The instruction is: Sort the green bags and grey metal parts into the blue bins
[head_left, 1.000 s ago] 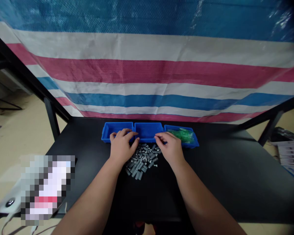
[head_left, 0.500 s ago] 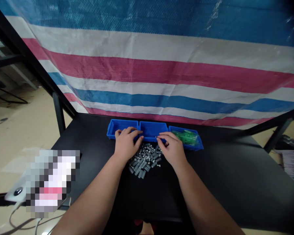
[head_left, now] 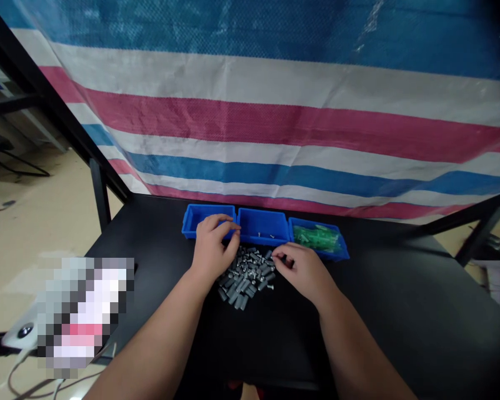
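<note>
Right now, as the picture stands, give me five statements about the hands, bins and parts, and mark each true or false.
1. Three blue bins stand in a row. True.
2. The green bag is in the left bin. False: it is in the right bin.
3. Two small screws lie in the middle bin. True.
4. The pile lies behind the bins. False: it lies in front.
5. The right hand is at the pile's right edge. True.
</note>
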The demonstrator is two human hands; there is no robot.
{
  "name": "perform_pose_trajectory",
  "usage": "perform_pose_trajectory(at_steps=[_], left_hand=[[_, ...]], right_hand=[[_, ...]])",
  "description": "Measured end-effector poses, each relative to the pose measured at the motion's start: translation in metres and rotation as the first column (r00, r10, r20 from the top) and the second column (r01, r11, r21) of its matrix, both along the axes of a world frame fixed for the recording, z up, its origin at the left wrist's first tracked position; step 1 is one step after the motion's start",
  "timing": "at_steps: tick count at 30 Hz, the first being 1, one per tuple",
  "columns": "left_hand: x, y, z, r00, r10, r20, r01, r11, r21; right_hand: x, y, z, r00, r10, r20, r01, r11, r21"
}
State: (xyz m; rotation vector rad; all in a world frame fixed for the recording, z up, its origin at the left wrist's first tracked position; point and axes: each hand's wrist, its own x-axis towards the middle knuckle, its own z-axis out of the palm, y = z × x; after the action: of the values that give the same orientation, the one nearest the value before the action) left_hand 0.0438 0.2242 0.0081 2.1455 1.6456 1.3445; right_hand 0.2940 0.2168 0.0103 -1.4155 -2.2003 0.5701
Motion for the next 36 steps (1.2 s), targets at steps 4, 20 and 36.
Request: perform_pose_trajectory(at_steps=[4, 20, 36], left_hand=[[0.002, -0.003, 0.006, 0.988, -0.083, 0.133, 0.080, 0.996, 0.034], [0.014, -0.009, 0.004, 0.891, -0.398, 0.217, 0.419, 0.906, -0.061], [-0.002, 0.003, -0.002, 0.995, -0.096, 0.014, 0.097, 0.992, -0.086]], right_hand=[[0.004, -0.003, 0.000, 0.998, -0.011, 0.060, 0.011, 1.000, 0.000], [0.010, -0.007, -0.002, 0.999, -0.021, -0.048, 0.016, 0.994, -0.109], [0.009, -0.003, -0.007, 0.994, -0.054, -0.091, 0.047, 0.996, -0.073]])
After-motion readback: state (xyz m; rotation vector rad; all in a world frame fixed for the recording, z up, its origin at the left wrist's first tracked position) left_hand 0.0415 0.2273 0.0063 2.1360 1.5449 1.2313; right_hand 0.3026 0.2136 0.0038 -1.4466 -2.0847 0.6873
